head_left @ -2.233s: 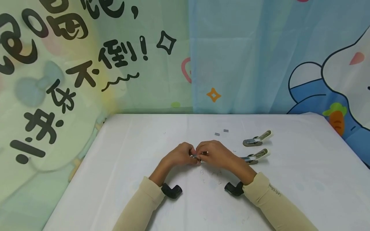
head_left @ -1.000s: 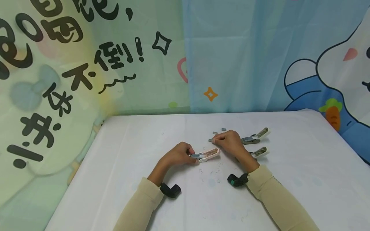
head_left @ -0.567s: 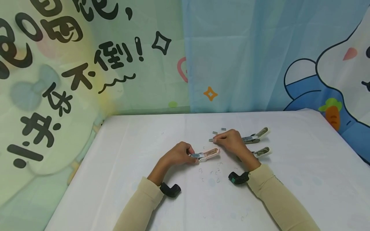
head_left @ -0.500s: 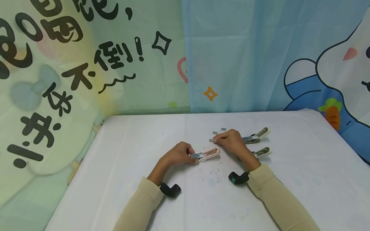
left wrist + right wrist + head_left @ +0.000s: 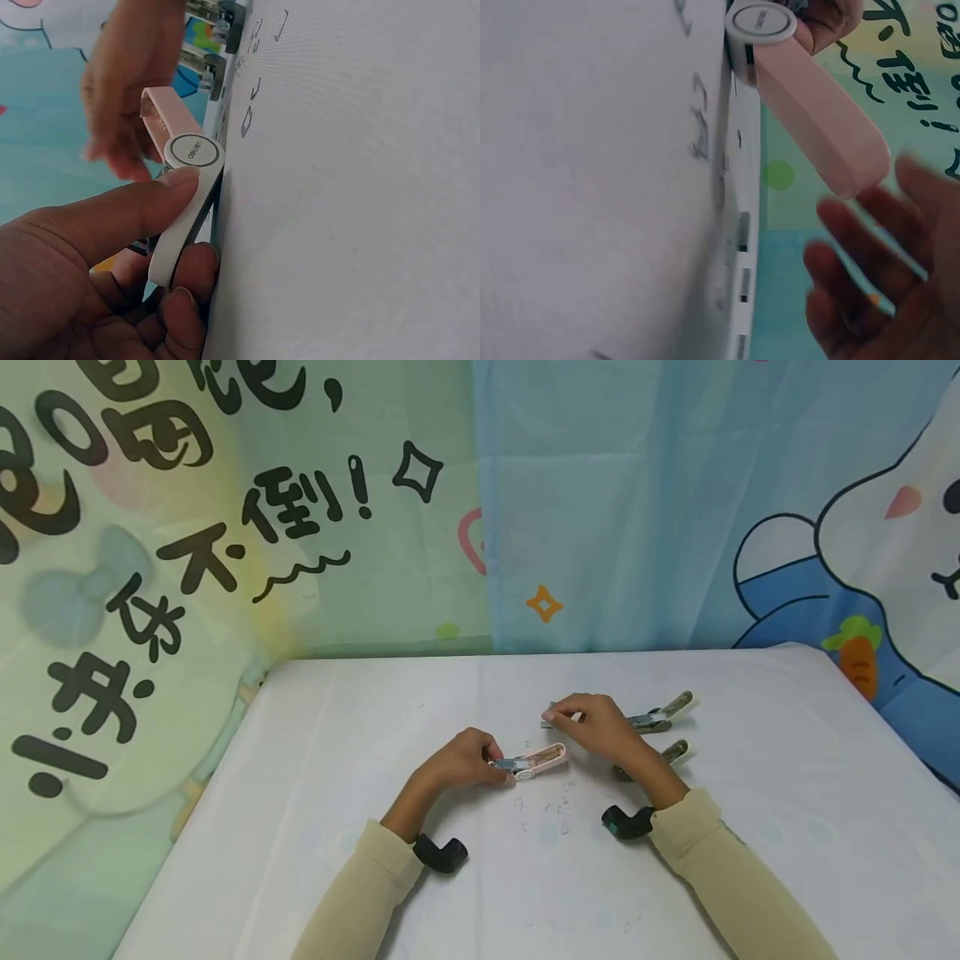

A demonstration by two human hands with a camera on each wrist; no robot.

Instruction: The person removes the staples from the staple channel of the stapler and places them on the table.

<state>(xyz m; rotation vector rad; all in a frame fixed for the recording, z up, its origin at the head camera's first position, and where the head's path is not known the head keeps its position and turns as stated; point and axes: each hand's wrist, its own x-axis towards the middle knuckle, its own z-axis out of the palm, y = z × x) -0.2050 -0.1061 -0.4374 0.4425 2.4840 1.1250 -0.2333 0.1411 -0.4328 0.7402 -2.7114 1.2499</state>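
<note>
My left hand [image 5: 459,762] pinches a small pink and white stapler [image 5: 542,762] near its left end, thumb on one side and fingers on the other. In the left wrist view the stapler's white body [image 5: 184,217] shows between thumb and fingers, with its pink handle [image 5: 176,112] beyond. Behind it, my right hand [image 5: 596,725] hovers over short grey staple strips. Seen from the right wrist, that hand's [image 5: 885,277] fingers are loosely bent and hold nothing. Three strips, among them one staple strip [image 5: 744,231], lie in a row on the table.
Two green and white staplers lie on the right, a far stapler [image 5: 660,718] and a near stapler [image 5: 675,753], the latter partly behind the right forearm. Small marks or loose staples [image 5: 558,808] dot the white table [image 5: 360,710]. A printed curtain [image 5: 600,510] hangs behind.
My right hand has left the stapler, carried a staple strip up and right, and let it go beside two others. The left hand keeps the stapler in place.
</note>
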